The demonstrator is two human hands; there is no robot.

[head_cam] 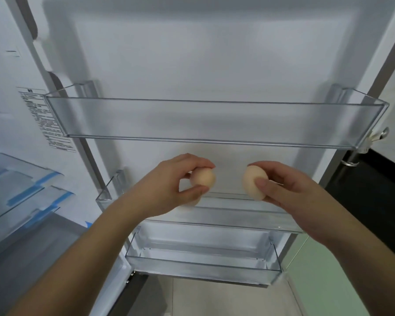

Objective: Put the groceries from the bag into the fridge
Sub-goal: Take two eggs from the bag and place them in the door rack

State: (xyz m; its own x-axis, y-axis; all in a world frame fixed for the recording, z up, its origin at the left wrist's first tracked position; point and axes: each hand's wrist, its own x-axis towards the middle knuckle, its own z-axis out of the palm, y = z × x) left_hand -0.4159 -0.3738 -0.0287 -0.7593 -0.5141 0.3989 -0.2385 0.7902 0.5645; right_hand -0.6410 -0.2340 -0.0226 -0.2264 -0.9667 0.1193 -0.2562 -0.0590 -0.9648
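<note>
Two pale brown eggs hang just above the middle door bin (237,215) of the open fridge door (192,53), a gap between them. The left hand (169,190) pinches the left egg (203,177) between thumb and fingertips; the right hand (290,192) grips the right egg (251,181) the same way. Above is the clear upper door bin (214,119), below the bottom door bin (203,258). Glass shelves with blue tape (21,190) show at left.

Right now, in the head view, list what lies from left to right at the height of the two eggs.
Taped glass fridge shelves → left end of the middle door bin → left hand → egg in the left hand → egg in the right hand → right hand → dark surface beyond the door.
</note>
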